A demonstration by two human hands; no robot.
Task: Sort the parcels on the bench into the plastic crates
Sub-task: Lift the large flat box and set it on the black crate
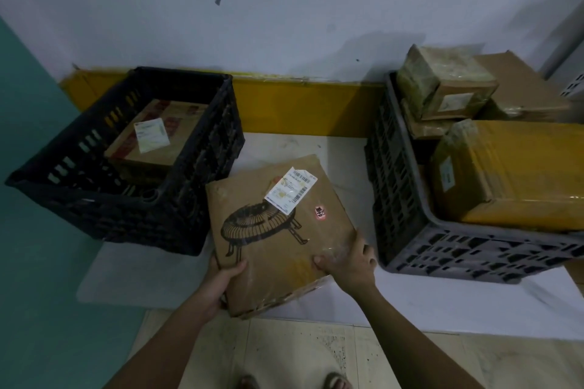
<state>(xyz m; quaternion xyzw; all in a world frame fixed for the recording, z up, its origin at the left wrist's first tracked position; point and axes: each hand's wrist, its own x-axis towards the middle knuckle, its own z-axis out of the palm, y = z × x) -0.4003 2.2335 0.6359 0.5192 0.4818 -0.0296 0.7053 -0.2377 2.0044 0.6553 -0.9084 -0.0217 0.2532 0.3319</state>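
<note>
I hold a flat brown cardboard parcel between both hands over the pale bench top, in the gap between the two crates. My left hand grips its near left corner, thumb curled over the top face and fingers wrapped under the edge. My right hand clamps the near right edge, thumb pressed flat on top, the other fingers curled round the side.

The parcel is roughly square, so I can tell no clear long axis. It sits turned slightly, its far right corner pointing toward the wall and its near corner hanging past the bench edge toward me. The broad printed face is up, tilted a little toward me. A black line drawing of a round fan-like heater on legs runs across it, and a white shipping label lies skewed near the far edge, with a small red sticker just beside it.

The black crate on my left holds one labelled carton lying flat. The grey crate on my right holds several taped boxes, a large yellow-taped one nearest and a smaller one stacked behind it.
</note>
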